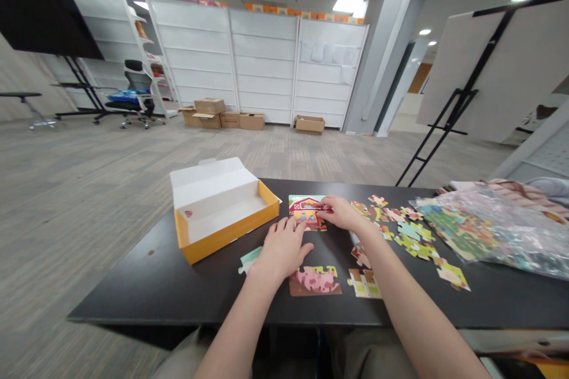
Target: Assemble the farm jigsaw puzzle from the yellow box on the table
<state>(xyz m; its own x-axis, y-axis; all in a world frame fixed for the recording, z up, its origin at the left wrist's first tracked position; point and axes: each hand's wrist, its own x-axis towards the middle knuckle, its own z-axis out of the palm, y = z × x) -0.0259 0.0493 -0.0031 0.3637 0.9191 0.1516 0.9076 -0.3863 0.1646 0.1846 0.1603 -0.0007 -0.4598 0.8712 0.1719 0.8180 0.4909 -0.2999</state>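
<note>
A partly joined jigsaw section with a red barn [306, 204] lies on the black table in front of me. My left hand [283, 247] rests palm down with its fingers spread, fingertips at the lower left edge of the barn section. At the section's right edge, my right hand [341, 213] has thumb and fingers closed on a puzzle piece, mostly hidden by the fingers. Nearer me lies a joined pink pig section [316, 280]. A brown-and-green section [365, 284] is partly covered by my right forearm. A pale green piece [249, 260] sits left of my left hand.
An open yellow box [229, 237] with a white inside stands on the left. Several loose puzzle pieces [411, 231] are scattered to the right. Beyond them lies a clear plastic bag [498, 228] with colourful contents. The table's front edge [178, 323] runs close to my lap.
</note>
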